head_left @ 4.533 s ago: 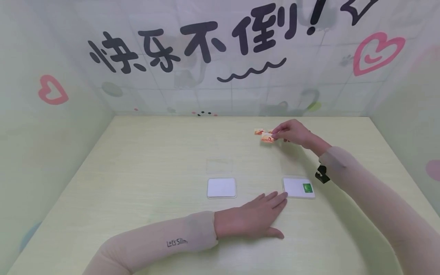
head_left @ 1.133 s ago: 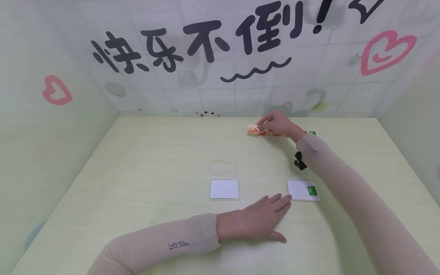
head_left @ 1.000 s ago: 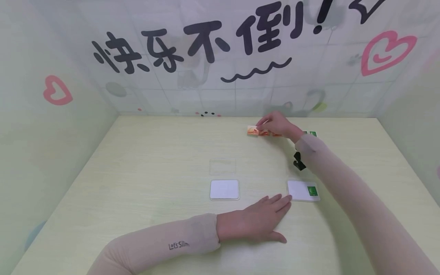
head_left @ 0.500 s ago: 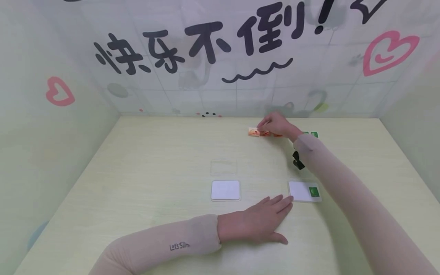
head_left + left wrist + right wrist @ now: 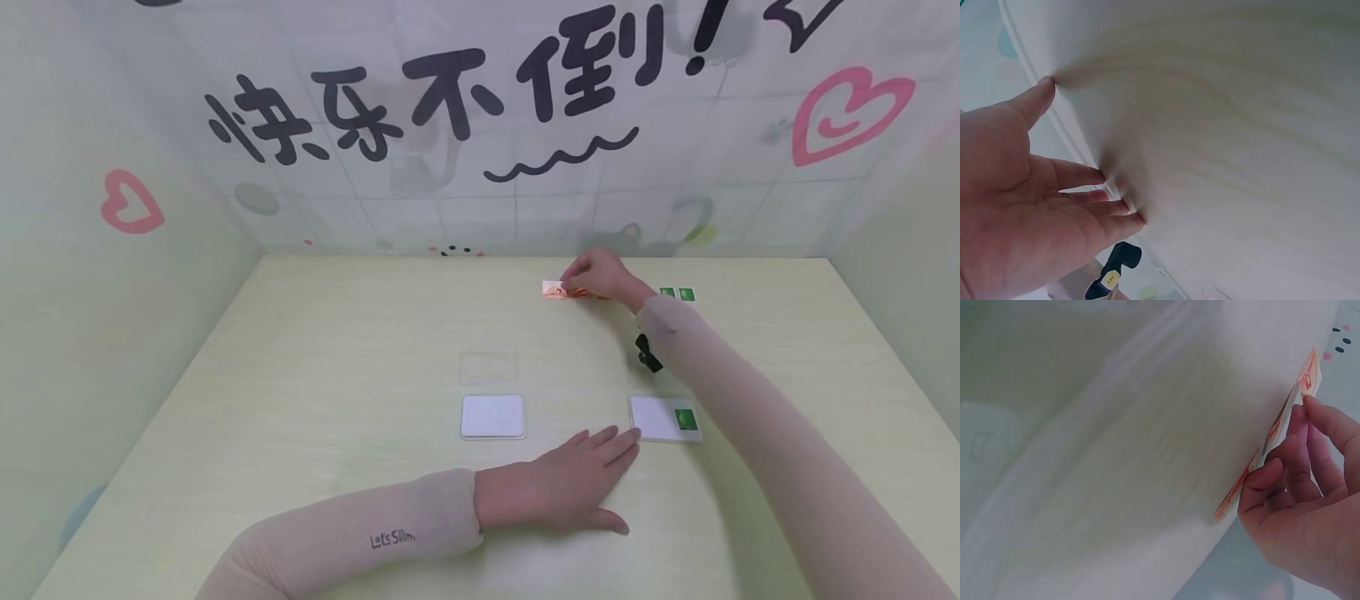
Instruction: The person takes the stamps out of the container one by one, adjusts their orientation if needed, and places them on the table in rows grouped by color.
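Observation:
At the back of the table my right hand (image 5: pixel 606 275) pinches the edge of a small orange-and-white card (image 5: pixel 552 289). In the right wrist view that card (image 5: pixel 1310 370) is between thumb and finger, slightly tilted. More orange cards lie in a row beneath the hand, one orange card (image 5: pixel 1235 487) beside the curled fingers; the hand partly covers them. My left hand (image 5: pixel 558 492) lies with straight, spread fingers on the table. Its fingertips touch the near left corner of a white block (image 5: pixel 654 417), which has a green square (image 5: pixel 686 419) at its right end.
A plain white block (image 5: pixel 492 416) in a clear tray sits left of the other block. Behind it lies a clear flat rectangle (image 5: pixel 488 365). Two small green squares (image 5: pixel 686 294) are right of my right wrist. Printed walls (image 5: pixel 420 200) bound the table.
Since the oldest frame, my right hand has carried the orange card left to the row's left end. Over the last second the card has come down slightly. My left hand stays in place.

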Action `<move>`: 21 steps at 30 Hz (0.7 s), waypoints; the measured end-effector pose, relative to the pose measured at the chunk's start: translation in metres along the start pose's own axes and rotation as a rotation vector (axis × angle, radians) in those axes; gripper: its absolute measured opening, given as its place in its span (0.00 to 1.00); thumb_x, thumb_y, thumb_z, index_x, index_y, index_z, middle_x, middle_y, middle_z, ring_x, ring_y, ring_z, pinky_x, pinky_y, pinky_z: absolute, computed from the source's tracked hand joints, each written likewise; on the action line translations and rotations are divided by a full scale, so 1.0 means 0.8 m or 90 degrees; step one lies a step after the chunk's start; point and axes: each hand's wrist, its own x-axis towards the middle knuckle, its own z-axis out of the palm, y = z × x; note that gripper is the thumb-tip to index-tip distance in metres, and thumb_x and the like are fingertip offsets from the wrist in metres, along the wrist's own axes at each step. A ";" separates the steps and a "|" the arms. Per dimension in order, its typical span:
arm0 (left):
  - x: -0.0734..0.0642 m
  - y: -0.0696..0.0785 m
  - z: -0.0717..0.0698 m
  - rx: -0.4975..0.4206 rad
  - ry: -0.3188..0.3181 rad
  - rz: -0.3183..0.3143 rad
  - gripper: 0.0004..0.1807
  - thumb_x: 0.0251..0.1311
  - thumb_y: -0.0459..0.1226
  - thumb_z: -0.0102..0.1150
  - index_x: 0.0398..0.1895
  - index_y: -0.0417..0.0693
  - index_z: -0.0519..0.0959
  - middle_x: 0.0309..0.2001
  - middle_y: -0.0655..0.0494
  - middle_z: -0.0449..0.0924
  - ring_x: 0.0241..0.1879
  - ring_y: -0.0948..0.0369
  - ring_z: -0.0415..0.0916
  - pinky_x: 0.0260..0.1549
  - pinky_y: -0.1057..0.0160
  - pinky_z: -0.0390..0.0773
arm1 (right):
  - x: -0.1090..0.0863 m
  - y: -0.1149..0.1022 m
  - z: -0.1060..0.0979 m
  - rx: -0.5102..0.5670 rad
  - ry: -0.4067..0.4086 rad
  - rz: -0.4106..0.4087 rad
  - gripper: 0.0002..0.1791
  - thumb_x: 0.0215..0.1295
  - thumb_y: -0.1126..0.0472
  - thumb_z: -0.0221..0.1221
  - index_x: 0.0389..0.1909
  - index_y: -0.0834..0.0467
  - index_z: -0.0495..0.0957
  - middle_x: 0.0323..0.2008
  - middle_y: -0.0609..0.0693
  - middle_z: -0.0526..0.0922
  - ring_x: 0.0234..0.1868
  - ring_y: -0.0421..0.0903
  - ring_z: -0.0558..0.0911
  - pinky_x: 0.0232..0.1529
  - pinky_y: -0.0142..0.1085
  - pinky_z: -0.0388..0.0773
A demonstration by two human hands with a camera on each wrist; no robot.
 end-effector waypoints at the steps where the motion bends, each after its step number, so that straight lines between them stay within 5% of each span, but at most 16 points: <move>1: 0.000 0.000 0.000 0.001 0.000 0.000 0.49 0.74 0.65 0.50 0.85 0.46 0.52 0.87 0.55 0.41 0.84 0.57 0.45 0.78 0.58 0.56 | 0.000 0.000 0.001 0.002 0.002 0.001 0.15 0.75 0.60 0.63 0.54 0.67 0.86 0.56 0.63 0.85 0.44 0.50 0.74 0.39 0.35 0.71; 21: 0.002 0.001 0.003 0.012 0.004 -0.004 0.49 0.74 0.66 0.49 0.85 0.46 0.52 0.87 0.56 0.41 0.84 0.57 0.45 0.78 0.58 0.56 | 0.004 0.001 0.009 -0.021 0.023 -0.017 0.13 0.73 0.61 0.65 0.50 0.67 0.87 0.48 0.60 0.84 0.42 0.49 0.75 0.39 0.34 0.71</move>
